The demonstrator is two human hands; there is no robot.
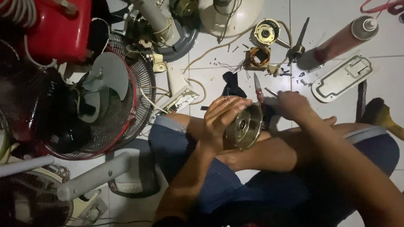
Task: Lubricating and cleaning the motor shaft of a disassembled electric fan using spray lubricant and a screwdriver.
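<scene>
I sit cross-legged on a white tiled floor. My left hand (222, 117) grips a round metal fan motor housing (245, 126) over my knee. My right hand (293, 103) holds a red-handled screwdriver (258, 91) against the housing's upper edge. Just beyond my hands lie a copper-wound stator (259, 57) and a round motor cover (266, 31), with small screws scattered about them.
A fan guard with grey blades (105, 96) stands at the left. A white fan base (232, 11) is at the top. A spray bottle (342, 39) and a white plastic cover plate (341, 77) lie at the right. White fan poles (94, 175) lie lower left.
</scene>
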